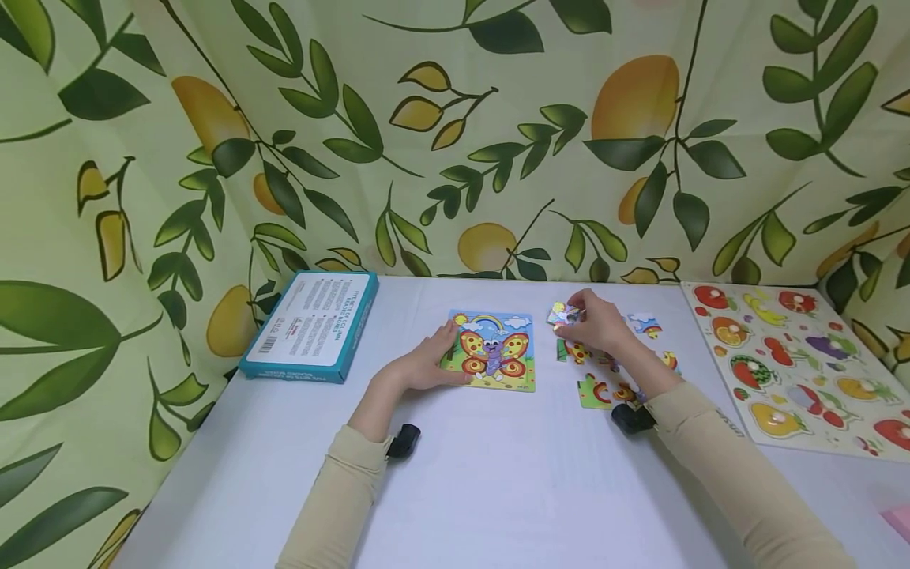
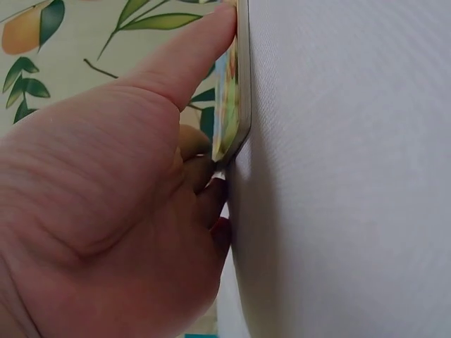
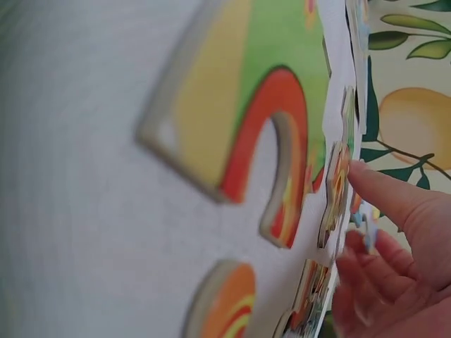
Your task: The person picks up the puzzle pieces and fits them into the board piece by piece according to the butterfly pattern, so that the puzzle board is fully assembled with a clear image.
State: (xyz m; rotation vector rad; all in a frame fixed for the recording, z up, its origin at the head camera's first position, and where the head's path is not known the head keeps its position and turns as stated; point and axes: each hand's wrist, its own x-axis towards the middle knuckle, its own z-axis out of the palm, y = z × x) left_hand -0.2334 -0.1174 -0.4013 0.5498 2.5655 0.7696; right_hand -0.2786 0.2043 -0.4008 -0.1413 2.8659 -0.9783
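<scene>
In the middle of the head view we see a butterfly board (image 1: 498, 359) lying flat on a white table (image 1: 498, 482); the left hand (image 1: 419, 365) is spread wide against its left side, and in the left wrist view we see the thumb stretched straight along the board's edge. Just right of the board, we find the right hand (image 1: 606, 325) narrowed, holding a shiny puzzle piece (image 1: 563, 313) between thumb and fingers; beneath and beside that hand lie loose puzzle pieces (image 1: 592, 393), among them a green one with a red arch, which looms large at the upper centre of the right wrist view. Left of centre we notice a blue-edged box (image 1: 310, 324); at the right, a fruit board (image 1: 799, 373); across the top hangs a leaf-and-fruit patterned cloth (image 1: 441, 170).
</scene>
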